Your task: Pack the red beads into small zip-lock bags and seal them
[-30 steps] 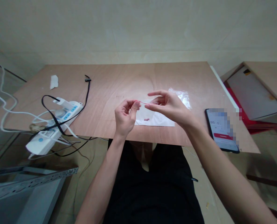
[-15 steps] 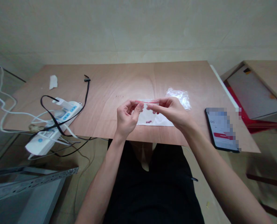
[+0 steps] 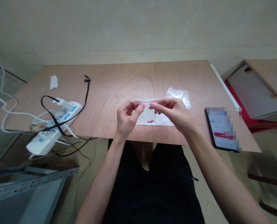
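While nearly together, fingers [image 3: 138, 112] on bag [image 3: 147, 114]

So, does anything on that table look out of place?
Yes: the white power strip juts past the front edge of the table, and cables tangle over it, so it might tip. The clear bag held by the left hand and right hand looks level.

Plain black clothing [image 3: 152, 193] covers the thighs; the forearms [image 3: 103, 174], left hand [image 3: 126, 120] and right hand [image 3: 177, 112] are bare.
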Motion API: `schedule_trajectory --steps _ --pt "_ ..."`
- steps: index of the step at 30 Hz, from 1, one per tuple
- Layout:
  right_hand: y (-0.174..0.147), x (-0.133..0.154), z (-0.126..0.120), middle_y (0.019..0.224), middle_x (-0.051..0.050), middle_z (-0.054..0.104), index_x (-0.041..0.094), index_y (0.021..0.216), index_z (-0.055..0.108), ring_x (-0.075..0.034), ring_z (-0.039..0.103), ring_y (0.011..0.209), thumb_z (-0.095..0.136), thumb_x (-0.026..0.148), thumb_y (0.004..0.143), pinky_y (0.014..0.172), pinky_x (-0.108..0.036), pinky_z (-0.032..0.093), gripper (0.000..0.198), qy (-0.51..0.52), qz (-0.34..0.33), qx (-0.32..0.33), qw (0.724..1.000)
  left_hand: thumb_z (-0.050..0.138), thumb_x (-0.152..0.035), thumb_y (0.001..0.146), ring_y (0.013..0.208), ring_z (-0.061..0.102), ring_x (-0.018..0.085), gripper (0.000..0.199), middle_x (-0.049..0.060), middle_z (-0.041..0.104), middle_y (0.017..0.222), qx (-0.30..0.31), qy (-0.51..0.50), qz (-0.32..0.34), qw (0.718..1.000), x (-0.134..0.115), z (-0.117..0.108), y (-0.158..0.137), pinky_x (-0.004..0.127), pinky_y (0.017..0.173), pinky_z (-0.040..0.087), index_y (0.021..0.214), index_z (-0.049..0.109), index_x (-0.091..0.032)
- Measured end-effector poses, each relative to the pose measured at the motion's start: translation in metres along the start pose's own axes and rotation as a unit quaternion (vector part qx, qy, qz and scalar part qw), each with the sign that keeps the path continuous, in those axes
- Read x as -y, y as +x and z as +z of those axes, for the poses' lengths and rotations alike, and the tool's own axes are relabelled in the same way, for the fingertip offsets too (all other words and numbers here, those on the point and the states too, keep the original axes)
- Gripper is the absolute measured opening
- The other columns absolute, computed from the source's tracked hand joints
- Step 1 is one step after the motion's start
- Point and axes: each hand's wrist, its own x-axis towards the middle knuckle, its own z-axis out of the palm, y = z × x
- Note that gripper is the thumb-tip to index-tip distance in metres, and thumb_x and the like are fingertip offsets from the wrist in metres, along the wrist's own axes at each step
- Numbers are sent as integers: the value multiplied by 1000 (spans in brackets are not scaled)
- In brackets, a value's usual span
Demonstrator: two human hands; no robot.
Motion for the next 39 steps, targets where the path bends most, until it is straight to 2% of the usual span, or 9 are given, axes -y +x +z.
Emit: schedule_trajectory --steps 5,9,15,23,29,33,39 --pt "-3 -1 2 67 -3 70 17 68 74 -10 56 59 84 43 63 55 -25 44 29 15 -8 -50 999 75 -38 75 69 65 12 21 1 71 74 22 -8 -17 1000 -1 -1 0 28 69 54 79 70 -18" --pt "-5 3 4 66 -3 69 17 67 74 -12 57 60 85 44 61 54 -25 45 31 8 -13 -33 999 74 -37 77 69 65 13 20 2 72 73 48 -5 -13 999 -4 -1 -1 28 69 53 76 71 -18" --pt "-4 1 7 62 -1 65 16 75 75 -10 54 57 83 47 64 53 -24 44 33 7 -21 -20 1000 77 -38 76 67 65 12 22 2 72 72 18 -5 9 1000 -6 2 -2 26 68 52 74 69 -17" --pt "-8 -3 10 66 -2 66 16 74 73 -12 57 60 81 49 67 52 -26 49 35 3 -9 -16 1000 77 -41 75 70 69 15 23 3 73 71 61 -16 -3 998 -4 5 -4 28 70 55 77 74 -18" --pt "-10 -5 9 68 -3 68 16 75 74 -12 59 61 77 50 71 55 -26 49 35 -9 -16 -31 999 75 -34 78 70 70 15 16 4 75 75 27 37 12 999 -4 4 -5 26 67 54 77 75 -18" --pt "-12 -7 7 68 -3 69 16 74 72 -13 60 61 79 49 69 59 -28 49 34 -21 -20 -44 999 73 -30 79 69 68 14 14 6 76 77 15 77 6 997 -3 5 -7 26 67 53 77 72 -16" --pt "-14 -8 2 66 -3 67 16 67 67 -14 61 62 78 44 72 63 -30 49 31 -84 -55 -67 993 76 -34 75 64 67 12 19 3 73 69 3 18 -17 1000 2 6 -8 24 63 53 73 72 -16"
